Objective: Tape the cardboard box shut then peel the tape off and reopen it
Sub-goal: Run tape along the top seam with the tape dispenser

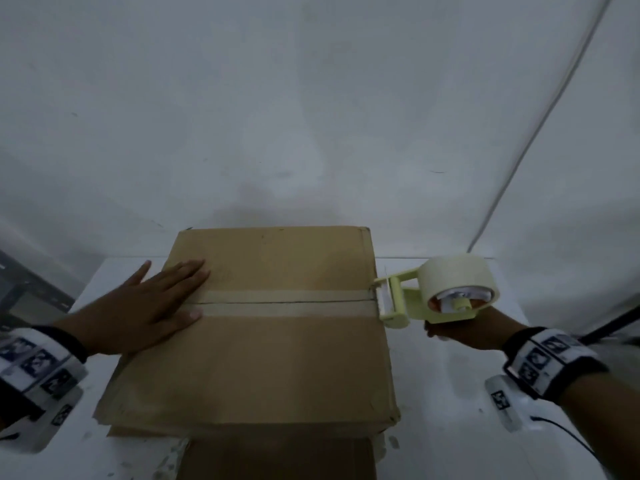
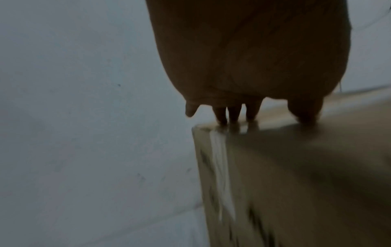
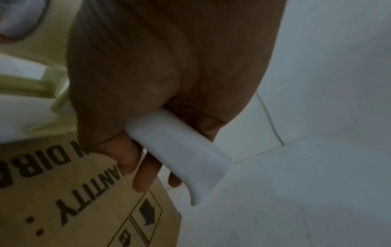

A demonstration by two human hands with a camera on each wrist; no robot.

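Looking down from the head view, the cardboard box [image 1: 263, 327] stands on the white bench [image 1: 446, 382], its two top flaps closed and meeting in a seam that runs left to right. A strip of beige tape [image 1: 287, 302] covers this seam from under the left hand to the right edge of the box. The left hand [image 1: 145, 306] lies flat on the left part of the top, fingers straight and spread; I judge it presses the flaps down and keeps the box from sliding under the pull of the tape. The right hand [image 1: 460, 336] holds the pale yellow tape dispenser [image 1: 433, 296] just past the right edge, its roller end touching the box edge. The roll of tape [image 1: 457, 282] sits on the dispenser. The strip seems laid in full, so cutting it at the edge is probably the step in hand; the peeling is not yet begun.

From the left wrist view, the fingertips [image 2: 232, 117] rest on the box top near its corner, and the hand grips nothing.

From the right wrist view, the fingers [image 3: 143, 173] are curled round the white handle [image 3: 180, 155] of the dispenser, close beside the printed side of the box [image 3: 74, 208]. This firm grip probably allows the tilt needed for the cut.
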